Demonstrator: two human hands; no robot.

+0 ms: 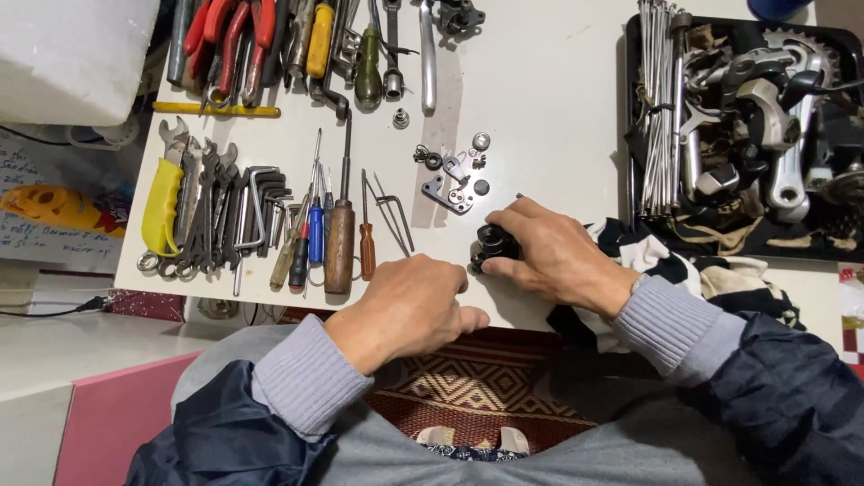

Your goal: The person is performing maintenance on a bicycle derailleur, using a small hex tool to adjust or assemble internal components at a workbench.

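Observation:
My right hand point(553, 256) grips a small black mechanical part point(493, 241) near the front edge of the white table point(540, 90), thumb and fingers closed around it. My left hand point(409, 306) rests at the table's front edge just left of that part, fingers curled, with nothing visible in it. Behind the black part lie small loose pieces: a metal bracket point(447, 193), washers and a spring point(423, 157). A black and white cloth point(666, 265) lies under my right wrist.
Screwdrivers point(340, 234), hex keys point(261, 211) and wrenches point(193, 211) lie in a row at left. Pliers with red handles point(229, 36) lie at the back. A black tray point(832, 49) at right holds bicycle parts and spokes point(657, 108).

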